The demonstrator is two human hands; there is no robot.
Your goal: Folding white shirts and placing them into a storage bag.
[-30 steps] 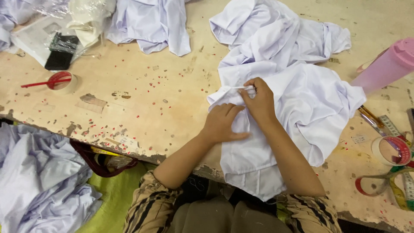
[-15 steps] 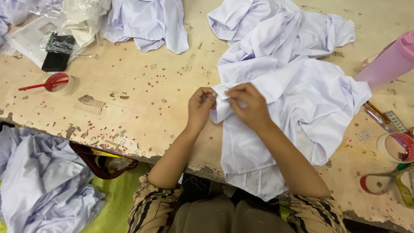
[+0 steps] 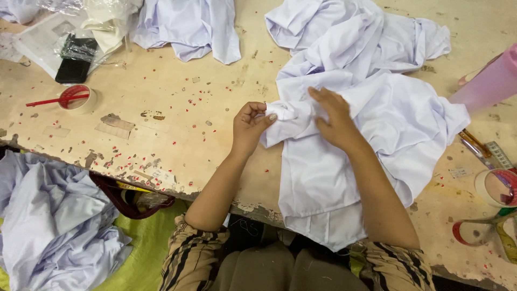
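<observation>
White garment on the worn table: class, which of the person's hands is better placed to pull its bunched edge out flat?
Probably the left hand: its fingertips already pinch the bunched edge of the white garment. The right hand lies flat on the cloth, better suited to holding it down.

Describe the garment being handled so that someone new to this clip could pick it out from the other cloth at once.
On the worn beige worktable, look right of centre, at the near edge. The white shirt lies spread there, its lower part hanging over the edge. Unlike the crumpled piles behind it, the left hand pinches its bunched corner and the right hand rests on it.
</observation>
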